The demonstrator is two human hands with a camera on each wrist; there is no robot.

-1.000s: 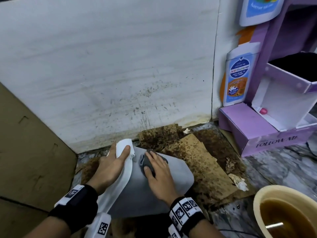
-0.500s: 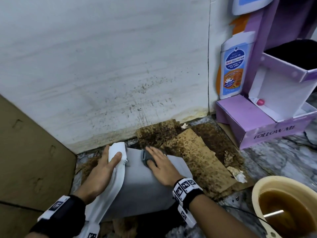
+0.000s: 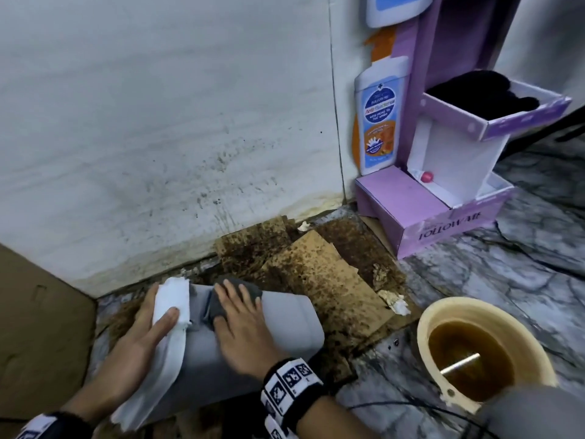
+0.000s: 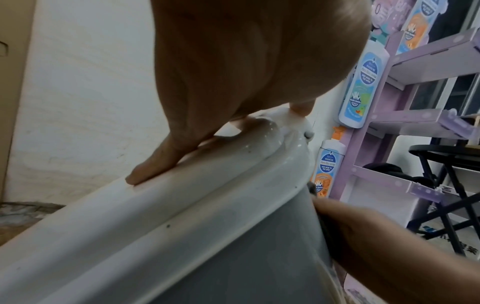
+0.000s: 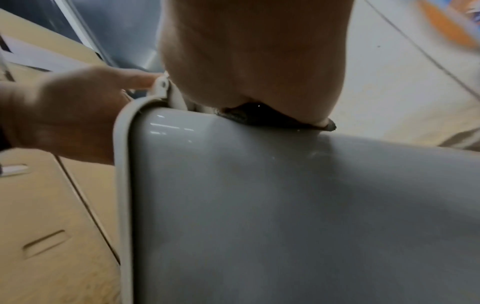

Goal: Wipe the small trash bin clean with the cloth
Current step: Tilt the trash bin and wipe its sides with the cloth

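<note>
The small grey trash bin (image 3: 285,321) lies on its side on the floor, its white lid (image 3: 172,353) to the left. My left hand (image 3: 139,340) grips the lid, thumb on the near face and fingers round the far edge. In the left wrist view a finger lies along the white lid (image 4: 182,205). My right hand (image 3: 240,318) lies flat with spread fingers on the dark grey cloth (image 3: 247,288), pressing it onto the bin's upper side next to the lid. In the right wrist view the cloth (image 5: 259,117) shows under the palm on the bin (image 5: 259,195).
Stained brown cardboard pieces (image 3: 316,274) lie under and beyond the bin, against the spattered white wall (image 3: 158,122). A cream basin (image 3: 443,315) of brown water stands at the right. A purple display stand (image 3: 411,210) is at the back right, a cardboard box (image 3: 38,327) at the left.
My right hand has rubbed the cloth a short way over the bin's upper side by the lid. The left hand keeps its hold on the lid. The head view has shifted.
</note>
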